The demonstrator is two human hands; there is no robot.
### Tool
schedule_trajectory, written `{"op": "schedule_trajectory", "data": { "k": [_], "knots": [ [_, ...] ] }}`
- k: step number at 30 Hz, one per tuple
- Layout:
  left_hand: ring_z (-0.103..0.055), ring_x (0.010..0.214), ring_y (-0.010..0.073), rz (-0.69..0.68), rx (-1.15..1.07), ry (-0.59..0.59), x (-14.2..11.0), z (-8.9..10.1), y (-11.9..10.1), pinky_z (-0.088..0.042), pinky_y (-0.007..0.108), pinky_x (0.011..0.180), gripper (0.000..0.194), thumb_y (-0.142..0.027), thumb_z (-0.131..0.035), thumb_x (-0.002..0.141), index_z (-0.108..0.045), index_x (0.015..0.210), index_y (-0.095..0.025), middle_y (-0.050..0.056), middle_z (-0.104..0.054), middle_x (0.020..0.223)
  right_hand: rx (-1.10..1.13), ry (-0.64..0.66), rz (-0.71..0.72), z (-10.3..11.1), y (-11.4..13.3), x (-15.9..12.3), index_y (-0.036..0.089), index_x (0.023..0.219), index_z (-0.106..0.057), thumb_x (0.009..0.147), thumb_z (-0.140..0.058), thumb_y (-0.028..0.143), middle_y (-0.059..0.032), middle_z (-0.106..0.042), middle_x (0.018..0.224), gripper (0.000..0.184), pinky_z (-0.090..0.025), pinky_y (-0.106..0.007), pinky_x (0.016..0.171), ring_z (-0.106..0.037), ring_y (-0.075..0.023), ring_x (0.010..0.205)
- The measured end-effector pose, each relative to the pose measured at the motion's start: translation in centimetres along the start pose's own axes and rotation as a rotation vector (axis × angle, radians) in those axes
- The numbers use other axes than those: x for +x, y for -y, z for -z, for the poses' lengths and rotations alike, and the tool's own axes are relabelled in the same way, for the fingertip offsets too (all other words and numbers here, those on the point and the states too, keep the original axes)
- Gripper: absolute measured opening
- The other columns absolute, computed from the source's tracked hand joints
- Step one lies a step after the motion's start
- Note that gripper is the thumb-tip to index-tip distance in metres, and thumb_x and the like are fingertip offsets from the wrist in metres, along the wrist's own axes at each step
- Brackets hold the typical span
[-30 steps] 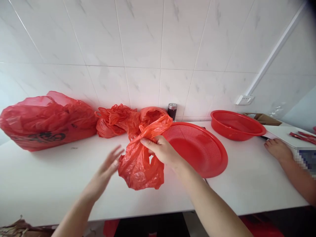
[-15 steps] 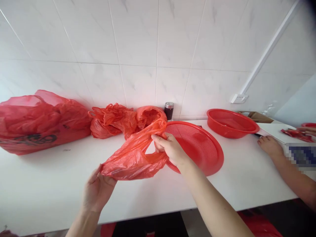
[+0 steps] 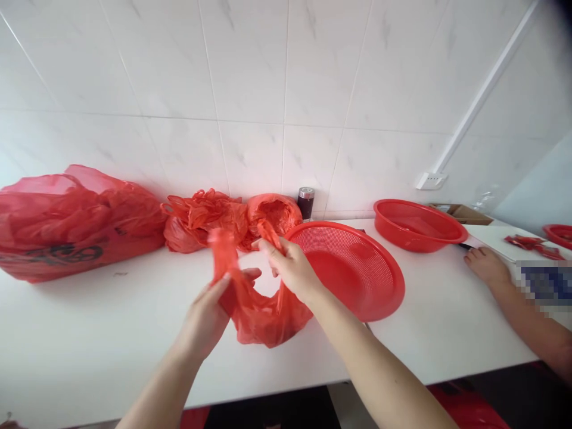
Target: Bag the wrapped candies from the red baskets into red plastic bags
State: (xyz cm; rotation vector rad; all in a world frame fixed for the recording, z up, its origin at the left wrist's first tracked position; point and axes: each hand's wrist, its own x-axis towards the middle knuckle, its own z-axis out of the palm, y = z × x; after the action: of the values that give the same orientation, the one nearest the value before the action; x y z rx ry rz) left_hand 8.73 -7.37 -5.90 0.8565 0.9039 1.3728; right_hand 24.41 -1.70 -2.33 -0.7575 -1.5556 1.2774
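Note:
Both my hands hold one thin red plastic bag [image 3: 261, 316] above the white counter [image 3: 89, 333]. My left hand [image 3: 210, 313] pinches one handle of the bag, which sticks up blurred. My right hand [image 3: 292, 268] pinches the other handle at the bag's right side. The bag's body hangs between them and touches the counter. A shallow red perforated basket [image 3: 357, 268] lies just right of my right hand.
Against the tiled wall sit a large full red bag [image 3: 75, 220], a heap of crumpled red bags [image 3: 223, 217] and a dark can [image 3: 305, 202]. A red basin [image 3: 417, 225] stands at the right. Another person's hand [image 3: 487, 265] rests on the counter far right.
My left hand let go of the bag's bottom and rose to pinch a handle. My right hand moved slightly left. The bag went from stretched sideways to hanging between both hands.

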Motion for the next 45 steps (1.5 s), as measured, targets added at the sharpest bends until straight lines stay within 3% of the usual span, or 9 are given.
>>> {"op": "schedule_trajectory", "data": {
  "k": [3, 6, 12, 16, 22, 28, 32, 38, 45],
  "knots": [
    [-0.065, 0.075, 0.0167, 0.105, -0.385, -0.008, 0.4, 0.1, -1.0, -0.054, 0.028, 0.070, 0.015, -0.025, -0.053, 0.084, -0.056, 0.070, -0.020, -0.002, -0.055, 0.055, 0.024, -0.123, 0.013, 1.0, -0.2, -0.4, 0.020, 0.087, -0.060, 0.091, -0.043, 0.054, 0.0072, -0.029, 0.056, 0.038, -0.035, -0.023, 0.051, -0.033, -0.0085, 0.050],
    [-0.038, 0.038, 0.0064, 0.291, -0.391, 0.019, 0.6, -0.1, -1.7, -0.039, 0.017, 0.042, 0.023, -0.023, -0.049, 0.086, -0.045, 0.063, -0.019, -0.009, -0.027, 0.044, -0.195, -0.163, 0.122, 1.1, 0.3, -1.1, 0.021, 0.084, -0.060, 0.095, -0.037, 0.050, 0.0051, -0.037, 0.058, 0.038, -0.036, -0.024, 0.055, -0.038, -0.0093, 0.053],
    [-0.047, 0.061, 0.0090, 0.226, 0.227, 0.232, 0.0, -0.9, -3.5, -0.042, 0.019, 0.056, 0.011, -0.020, -0.066, 0.076, -0.056, 0.080, -0.021, -0.005, -0.049, 0.068, -0.872, 0.065, 0.600, -1.3, 2.7, -0.6, 0.019, 0.090, -0.067, 0.097, -0.040, 0.039, -0.0057, -0.060, 0.107, 0.034, -0.034, -0.036, 0.097, -0.050, -0.0181, 0.104],
    [-0.050, 0.076, 0.0144, 0.226, 0.579, 0.389, -0.3, -1.6, -5.1, -0.043, 0.025, 0.068, 0.020, -0.027, -0.072, 0.073, -0.063, 0.090, -0.022, -0.001, -0.059, 0.082, -1.022, 0.323, 0.522, -2.0, 4.1, 1.0, 0.018, 0.087, -0.069, 0.098, -0.037, 0.048, -0.0069, -0.062, 0.108, 0.045, -0.024, -0.046, 0.105, -0.053, -0.0200, 0.106],
    [-0.024, 0.048, 0.0091, 0.238, 0.493, 0.337, 0.2, -1.5, -5.4, -0.032, 0.026, 0.054, 0.041, -0.051, -0.047, 0.088, -0.055, 0.065, -0.018, -0.007, -0.031, 0.048, -0.832, 0.448, 0.140, 1.1, 5.6, 0.4, 0.023, 0.097, -0.064, 0.089, -0.052, 0.054, -0.0005, -0.064, 0.085, 0.035, -0.042, -0.028, 0.070, -0.058, -0.0144, 0.076],
    [-0.049, 0.061, 0.0126, 0.183, 0.360, 0.350, 0.4, -0.8, -5.6, -0.042, 0.027, 0.066, 0.033, -0.042, -0.052, 0.088, -0.069, 0.089, -0.014, 0.006, -0.068, 0.077, -0.607, 0.252, 0.125, 1.8, 6.5, -4.6, 0.022, 0.087, -0.061, 0.095, -0.046, 0.036, 0.0032, -0.063, 0.074, 0.023, -0.040, -0.022, 0.060, -0.054, -0.0095, 0.064],
    [-0.062, 0.077, 0.0199, 0.064, 0.522, 0.408, -0.2, -1.0, -6.5, -0.047, 0.030, 0.072, 0.018, -0.034, -0.064, 0.080, -0.071, 0.086, -0.018, 0.006, -0.070, 0.082, -0.445, 0.353, 0.171, 1.2, 6.4, -6.7, 0.025, 0.093, -0.065, 0.085, -0.061, 0.041, 0.0015, -0.067, 0.084, 0.018, -0.046, -0.025, 0.072, -0.061, -0.0133, 0.077],
    [-0.054, 0.063, 0.0140, -0.105, 0.778, 0.445, -0.4, -1.9, -5.9, -0.041, 0.025, 0.058, 0.006, -0.015, -0.059, 0.074, -0.062, 0.073, -0.020, 0.000, -0.062, 0.075, -0.233, 0.151, 0.094, 0.5, 2.1, -3.7, 0.029, 0.125, -0.053, 0.096, -0.038, 0.047, -0.0035, -0.061, 0.116, 0.037, -0.042, -0.035, 0.093, -0.055, -0.0174, 0.108],
    [-0.055, 0.070, 0.0145, -0.567, 1.027, 0.076, -0.1, -2.2, -3.2, -0.040, 0.023, 0.061, 0.022, -0.002, -0.046, 0.068, -0.053, 0.076, -0.022, 0.000, -0.061, 0.083, 0.201, 0.165, -0.176, -1.2, -1.6, -3.0, 0.023, 0.109, -0.058, 0.091, -0.049, 0.042, -0.0015, -0.062, 0.088, 0.028, -0.046, -0.029, 0.076, -0.059, -0.0145, 0.080]
  ]
}}
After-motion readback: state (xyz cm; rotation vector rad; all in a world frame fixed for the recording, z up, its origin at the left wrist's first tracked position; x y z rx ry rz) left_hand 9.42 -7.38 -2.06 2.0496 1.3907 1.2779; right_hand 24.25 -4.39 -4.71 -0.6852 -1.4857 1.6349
